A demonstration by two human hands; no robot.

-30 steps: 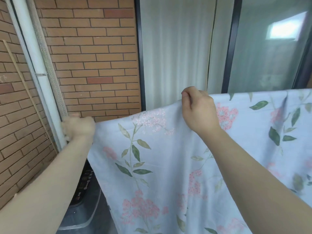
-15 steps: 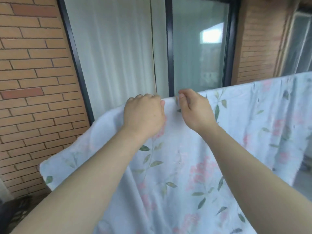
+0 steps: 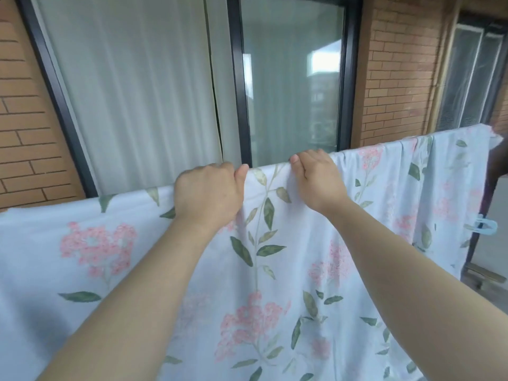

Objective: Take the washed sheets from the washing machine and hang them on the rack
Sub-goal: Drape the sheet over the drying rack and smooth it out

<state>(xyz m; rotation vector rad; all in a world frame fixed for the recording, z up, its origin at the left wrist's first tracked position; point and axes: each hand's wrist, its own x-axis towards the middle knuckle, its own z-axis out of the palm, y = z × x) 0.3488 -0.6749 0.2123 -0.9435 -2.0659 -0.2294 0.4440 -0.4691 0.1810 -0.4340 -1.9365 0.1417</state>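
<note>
Hands, left (image 3: 209, 195) and right (image 3: 319, 178), grip pale floral sheet (image 3: 275, 270) along its top edge.

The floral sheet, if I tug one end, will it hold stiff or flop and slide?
Likely floppy: the sheet hangs in soft folds below the left hand and right hand gripping its top edge. It probably slides when tugged, since its right end is bunched into pleats.
</note>
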